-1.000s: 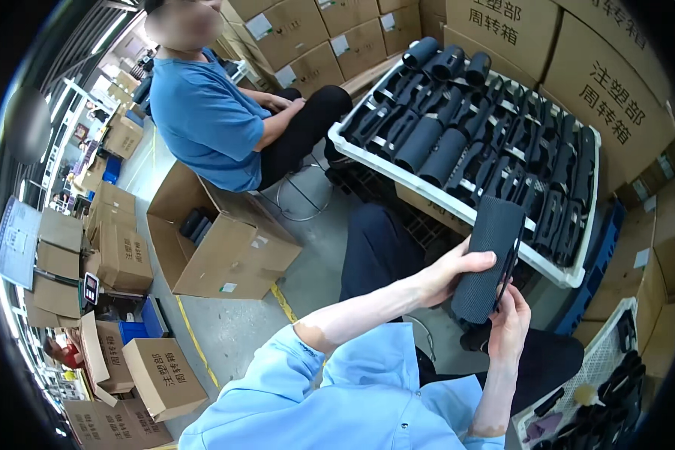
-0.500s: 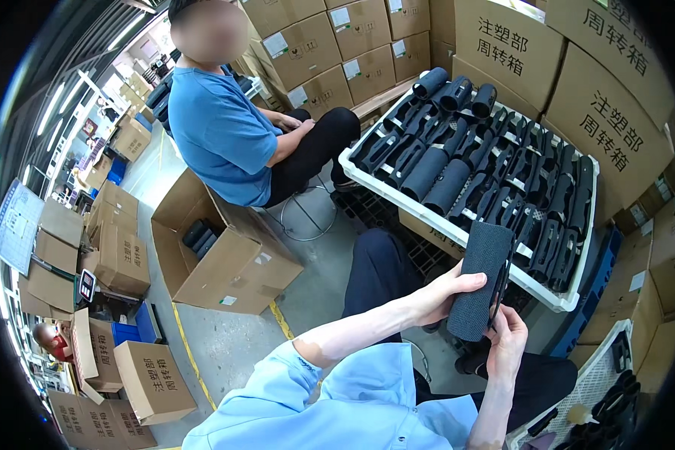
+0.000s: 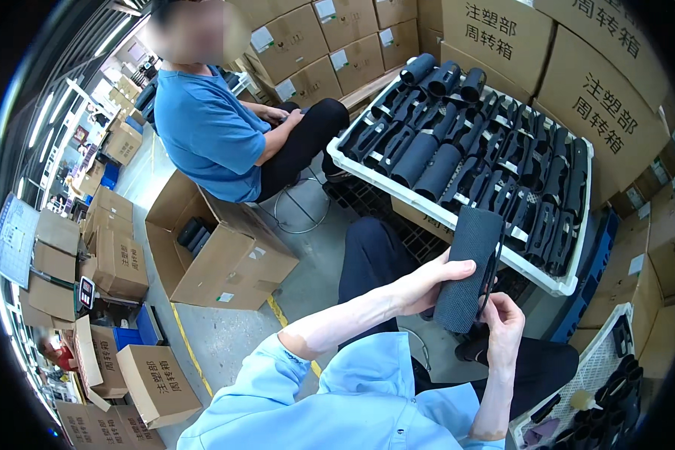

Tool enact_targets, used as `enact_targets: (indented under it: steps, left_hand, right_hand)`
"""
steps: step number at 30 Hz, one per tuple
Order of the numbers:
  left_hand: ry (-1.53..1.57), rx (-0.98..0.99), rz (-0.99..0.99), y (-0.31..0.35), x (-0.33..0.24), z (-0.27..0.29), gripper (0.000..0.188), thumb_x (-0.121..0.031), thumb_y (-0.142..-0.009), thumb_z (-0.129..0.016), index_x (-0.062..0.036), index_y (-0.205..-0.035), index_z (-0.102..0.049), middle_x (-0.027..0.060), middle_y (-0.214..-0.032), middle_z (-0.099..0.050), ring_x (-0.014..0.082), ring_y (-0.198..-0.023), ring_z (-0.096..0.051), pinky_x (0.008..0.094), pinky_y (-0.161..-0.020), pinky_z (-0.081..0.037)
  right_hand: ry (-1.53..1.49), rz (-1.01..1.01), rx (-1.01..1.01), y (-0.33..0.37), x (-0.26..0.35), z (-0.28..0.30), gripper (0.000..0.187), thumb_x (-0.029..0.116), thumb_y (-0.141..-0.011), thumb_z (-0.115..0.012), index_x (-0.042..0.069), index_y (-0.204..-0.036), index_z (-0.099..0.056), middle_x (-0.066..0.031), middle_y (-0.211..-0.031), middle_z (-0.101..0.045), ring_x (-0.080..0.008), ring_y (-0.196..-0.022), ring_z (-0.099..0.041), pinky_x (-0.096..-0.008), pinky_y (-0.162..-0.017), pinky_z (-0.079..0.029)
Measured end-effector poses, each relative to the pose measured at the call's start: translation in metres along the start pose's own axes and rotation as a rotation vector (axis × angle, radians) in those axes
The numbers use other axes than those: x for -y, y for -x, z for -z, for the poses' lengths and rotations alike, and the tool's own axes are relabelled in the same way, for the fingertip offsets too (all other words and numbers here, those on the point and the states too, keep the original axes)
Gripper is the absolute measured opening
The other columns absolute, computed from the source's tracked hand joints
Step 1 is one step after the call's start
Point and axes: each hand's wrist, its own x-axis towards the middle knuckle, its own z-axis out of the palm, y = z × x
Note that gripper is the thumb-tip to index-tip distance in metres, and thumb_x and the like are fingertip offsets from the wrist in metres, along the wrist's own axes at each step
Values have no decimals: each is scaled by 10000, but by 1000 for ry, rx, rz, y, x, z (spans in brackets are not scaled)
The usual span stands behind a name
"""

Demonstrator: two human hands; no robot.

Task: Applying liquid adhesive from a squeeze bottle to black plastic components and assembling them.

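Observation:
A dark grey cylindrical speaker shell (image 3: 466, 274) with a woven, mesh-like surface is held up in front of me, slightly tilted. My left hand (image 3: 433, 285) grips it from the left, the thumb lying across its face and the other fingers behind it. My right hand (image 3: 504, 319) pinches at the lower right edge, where a thin black strip runs along the shell's side; what exactly those fingertips hold is partly hidden. Just beyond, a white crate (image 3: 536, 279) holds rows of similar dark shells (image 3: 436, 172), many with slots facing up.
A co-worker in a blue T-shirt (image 3: 202, 139) sits at the far left, hands in the lap. Between us stands an open carton (image 3: 236, 266) with several dark shells inside. Another white crate (image 3: 622, 319) holds black parts at lower right. Stacked cartons (image 3: 592, 112) rise behind.
The view has shifted a little, so the scene sits slightly left and higher. The shell stays in both hands; my right fingers have curled closer at its lower edge.

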Motion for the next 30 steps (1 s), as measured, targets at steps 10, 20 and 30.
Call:
enact_targets:
  steps: [10,20,30]
  left_hand:
    - [-11,-82,5,14,-5,-16,629,-415,-944,-616,-33,-1422,-468,153,-1265,-600,271,-1127,-616,442,-956,-481]
    - [119,-106,32,7,4,-10,621,-462,-951,-608,-75,-1426,-502,151,-1290,-627,264,-1138,-644,471,-956,-493]
    - [275,-2,-67,4,17,19,630,-528,-943,-613,-145,-1434,-515,77,-1310,-630,235,-1146,-642,454,-965,-539]
  right_hand:
    - [-14,261,-37,-6,-2,9,282,46,-923,-717,24,-1194,-641,-74,-1144,-668,-110,-843,-616,-239,-791,-537]
    - [-51,278,-61,-7,2,11,337,31,-882,-731,31,-1205,-633,-71,-1093,-654,-113,-819,-604,-222,-700,-531]
    - [85,298,-105,-6,7,7,282,47,-892,-706,21,-1166,-644,-56,-1040,-658,-97,-814,-606,-218,-731,-521]
